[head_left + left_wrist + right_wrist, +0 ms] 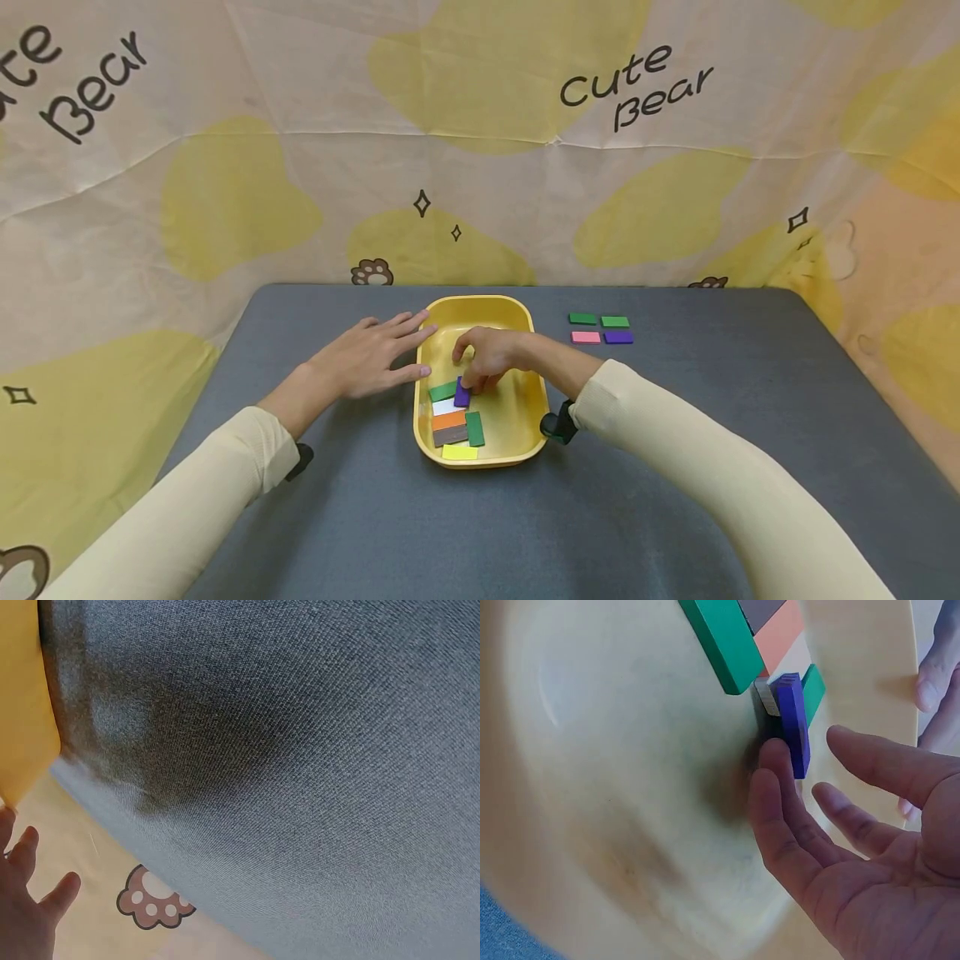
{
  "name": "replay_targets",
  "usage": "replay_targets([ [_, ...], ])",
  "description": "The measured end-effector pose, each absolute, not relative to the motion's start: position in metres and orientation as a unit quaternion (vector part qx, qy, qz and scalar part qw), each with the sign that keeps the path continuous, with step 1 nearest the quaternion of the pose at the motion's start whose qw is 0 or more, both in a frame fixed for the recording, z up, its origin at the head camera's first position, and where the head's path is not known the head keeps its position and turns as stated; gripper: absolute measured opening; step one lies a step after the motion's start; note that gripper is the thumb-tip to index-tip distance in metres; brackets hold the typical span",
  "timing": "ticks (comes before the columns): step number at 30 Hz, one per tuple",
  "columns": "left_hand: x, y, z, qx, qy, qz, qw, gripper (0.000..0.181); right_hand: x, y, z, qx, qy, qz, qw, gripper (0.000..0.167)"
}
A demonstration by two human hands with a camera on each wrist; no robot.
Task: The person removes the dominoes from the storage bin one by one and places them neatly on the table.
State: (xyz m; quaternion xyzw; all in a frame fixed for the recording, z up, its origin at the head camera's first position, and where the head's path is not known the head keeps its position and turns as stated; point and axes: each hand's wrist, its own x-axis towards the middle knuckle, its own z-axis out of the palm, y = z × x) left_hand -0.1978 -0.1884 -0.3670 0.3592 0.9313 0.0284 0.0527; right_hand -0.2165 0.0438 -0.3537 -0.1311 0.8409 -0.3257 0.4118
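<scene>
In the head view my right hand reaches into a yellow tray, fingers bent downward beside a purple block. The right wrist view shows this purple block tilted on its neighbours. My fingertips are at its lower end, while a gap separates the thumb from it. Around it lie a green block, a white block, an orange block, a brown-grey block, another green block and a yellow block. My left hand has its fingers spread at the tray's left rim.
On the grey table, right of the tray, lie a dark green block, a lighter green block, a pink block and a purple block. A patterned cloth hangs behind the table.
</scene>
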Motion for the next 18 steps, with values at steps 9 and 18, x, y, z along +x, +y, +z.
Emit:
replay_targets([
  [9, -0.198, -0.189, -0.367, 0.359, 0.931, 0.033, 0.051, 0.076, -0.216, 0.035, -0.357, -0.143, 0.855, -0.295, 0.401, 0.04],
  [18, -0.198, -0.189, -0.366, 0.356, 0.932, 0.032, 0.057, 0.076, -0.212, 0.024, -0.357, -0.133, 0.867, -0.286, 0.387, 0.028],
])
